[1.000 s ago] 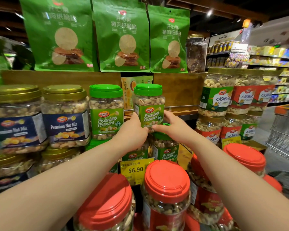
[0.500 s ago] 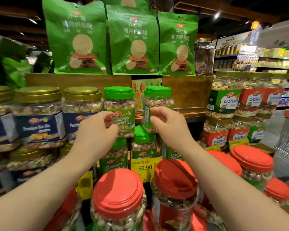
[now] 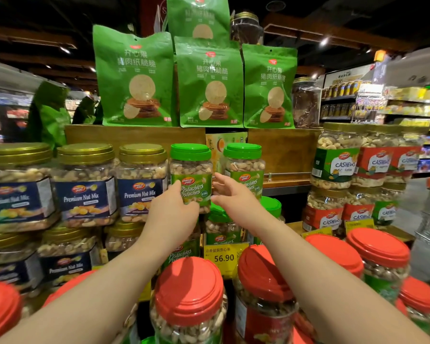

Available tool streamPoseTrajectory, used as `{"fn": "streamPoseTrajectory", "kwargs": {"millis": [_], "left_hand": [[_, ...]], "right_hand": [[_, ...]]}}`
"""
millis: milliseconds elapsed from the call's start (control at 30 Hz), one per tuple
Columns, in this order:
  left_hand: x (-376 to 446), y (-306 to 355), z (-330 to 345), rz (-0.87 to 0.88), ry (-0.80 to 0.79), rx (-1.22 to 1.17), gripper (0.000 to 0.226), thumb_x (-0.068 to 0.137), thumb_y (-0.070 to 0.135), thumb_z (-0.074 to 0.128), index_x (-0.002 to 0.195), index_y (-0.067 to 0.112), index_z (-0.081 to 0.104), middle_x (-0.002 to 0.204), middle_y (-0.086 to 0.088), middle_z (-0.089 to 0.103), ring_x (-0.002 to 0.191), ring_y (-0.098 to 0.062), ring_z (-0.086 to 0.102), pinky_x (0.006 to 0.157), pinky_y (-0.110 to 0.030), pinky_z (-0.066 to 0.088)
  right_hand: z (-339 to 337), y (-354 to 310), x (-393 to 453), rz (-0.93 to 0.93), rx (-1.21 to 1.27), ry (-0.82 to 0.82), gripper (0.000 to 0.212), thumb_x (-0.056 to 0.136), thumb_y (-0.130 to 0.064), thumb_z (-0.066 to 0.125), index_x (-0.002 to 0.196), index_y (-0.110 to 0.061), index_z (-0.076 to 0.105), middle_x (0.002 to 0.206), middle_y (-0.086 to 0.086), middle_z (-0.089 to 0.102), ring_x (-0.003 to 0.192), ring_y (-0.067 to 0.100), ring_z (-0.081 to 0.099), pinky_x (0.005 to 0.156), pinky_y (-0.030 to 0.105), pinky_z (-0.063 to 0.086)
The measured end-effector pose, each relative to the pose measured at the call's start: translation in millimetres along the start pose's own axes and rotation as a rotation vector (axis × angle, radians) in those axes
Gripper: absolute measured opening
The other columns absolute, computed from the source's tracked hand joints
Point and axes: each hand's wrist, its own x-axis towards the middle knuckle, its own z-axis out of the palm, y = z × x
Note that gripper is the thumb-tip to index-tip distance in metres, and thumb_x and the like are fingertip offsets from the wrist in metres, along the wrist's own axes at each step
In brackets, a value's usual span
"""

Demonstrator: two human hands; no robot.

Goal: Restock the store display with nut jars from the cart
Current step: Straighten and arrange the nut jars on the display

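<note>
Both hands at a green-lidded pistachio jar on the display's upper tier.

Left hand (image 3: 176, 207) curled against the left side and lower front of the pistachio jar (image 3: 191, 177), thumb up along the label, apparently gripping. Right hand (image 3: 231, 192) just right of that jar, fingers spread and relaxed, fingertips near its right edge; contact impossible to tell. Jar upright, standing on another green-lidded jar, between a gold-lidded Premium Nut Mix jar (image 3: 142, 182) on its left and a second pistachio jar (image 3: 245, 167) on its right. Yellow price tag (image 3: 225, 255) reading 56.90 below. Red-lidded jars (image 3: 189, 294) along the near edge. Cashew jars (image 3: 335, 157) stacked at the right end. Green snack bags (image 3: 134, 78) standing on the wooden top shelf (image 3: 134, 136).
</note>
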Motion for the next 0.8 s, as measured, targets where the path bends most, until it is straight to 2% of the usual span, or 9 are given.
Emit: {"fn": "streamPoseTrajectory", "kwargs": {"millis": [67, 133, 233, 333, 367, 433, 533, 633, 800], "left_hand": [[0, -1, 1, 0.007, 0.001, -0.008, 0.063, 0.096, 0.017, 0.055, 0.157, 0.010, 0.036, 0.128, -0.010, 0.065, 0.107, -0.029, 0.062, 0.089, -0.038, 0.050], [0, -2, 2, 0.024, -0.002, 0.001, 0.066, 0.095, 0.016, 0.055, 0.158, 0.012, 0.035, 0.140, -0.015, 0.060, 0.116, -0.033, 0.061, 0.097, -0.040, 0.050], [0, -4, 3, 0.045, -0.011, 0.003, 0.066, 0.095, 0.014, 0.056, 0.157, 0.013, 0.036, 0.134, -0.019, 0.063, 0.108, -0.032, 0.064, 0.085, -0.033, 0.048], [3, -7, 3, 0.063, -0.009, 0.014, 0.068, 0.094, 0.014, 0.058, 0.158, 0.013, 0.036, 0.129, -0.018, 0.066, 0.104, -0.030, 0.065, 0.083, -0.034, 0.051], [3, -7, 3, 0.068, -0.009, 0.017, 0.068, 0.093, 0.014, 0.058, 0.158, 0.013, 0.036, 0.132, -0.017, 0.065, 0.103, -0.029, 0.065, 0.082, -0.030, 0.052], [4, -7, 3, 0.089, -0.003, 0.006, 0.068, 0.093, 0.012, 0.060, 0.157, 0.013, 0.037, 0.133, -0.013, 0.065, 0.087, -0.012, 0.062, 0.067, -0.009, 0.048], [3, -7, 6, 0.120, 0.018, -0.035, 0.066, 0.094, 0.009, 0.062, 0.156, 0.013, 0.039, 0.131, -0.008, 0.065, 0.073, 0.004, 0.047, 0.060, 0.002, 0.038], [4, -8, 10, 0.143, 0.024, -0.059, 0.066, 0.094, 0.010, 0.063, 0.155, 0.014, 0.040, 0.124, -0.004, 0.068, 0.074, 0.004, 0.050, 0.060, -0.005, 0.040], [8, -8, 14, 0.142, 0.013, -0.051, 0.069, 0.093, 0.011, 0.063, 0.157, 0.015, 0.037, 0.144, -0.008, 0.060, 0.084, -0.001, 0.052, 0.078, -0.016, 0.039]], "right_hand": [[-1, -4, -2, 0.011, 0.045, -0.020, 0.068, 0.100, -0.002, 0.057, 0.159, -0.020, 0.029, 0.157, 0.006, 0.043, 0.143, 0.017, 0.043, 0.105, 0.025, 0.039], [-1, -6, -2, 0.016, 0.084, -0.024, 0.069, 0.099, 0.001, 0.057, 0.158, -0.020, 0.031, 0.156, 0.008, 0.045, 0.143, 0.018, 0.043, 0.107, 0.029, 0.041], [-2, -6, 1, 0.038, 0.130, -0.028, 0.072, 0.096, 0.006, 0.058, 0.158, -0.017, 0.031, 0.156, 0.009, 0.044, 0.143, 0.020, 0.043, 0.113, 0.037, 0.043], [0, -3, 4, 0.038, 0.140, -0.057, 0.081, 0.092, 0.007, 0.061, 0.160, -0.017, 0.025, 0.160, 0.011, 0.038, 0.146, 0.021, 0.039, 0.118, 0.045, 0.038], [0, -3, 5, 0.038, 0.138, -0.062, 0.083, 0.091, 0.007, 0.062, 0.161, -0.017, 0.024, 0.161, 0.011, 0.037, 0.147, 0.021, 0.038, 0.119, 0.046, 0.036], [1, -3, 5, 0.038, 0.141, -0.061, 0.085, 0.091, 0.007, 0.064, 0.161, -0.016, 0.022, 0.162, 0.012, 0.035, 0.148, 0.022, 0.037, 0.121, 0.046, 0.033], [-1, -2, 6, 0.042, 0.134, -0.047, 0.085, 0.091, 0.005, 0.064, 0.161, -0.014, 0.022, 0.163, 0.013, 0.033, 0.149, 0.023, 0.036, 0.121, 0.045, 0.032], [-5, -2, 6, 0.043, 0.117, -0.027, 0.083, 0.092, 0.004, 0.065, 0.161, -0.014, 0.022, 0.163, 0.013, 0.032, 0.149, 0.023, 0.035, 0.121, 0.043, 0.033], [-11, 3, 7, 0.048, 0.115, 0.002, 0.081, 0.092, 0.005, 0.064, 0.160, -0.013, 0.024, 0.161, 0.012, 0.037, 0.148, 0.023, 0.036, 0.120, 0.045, 0.035]]}}
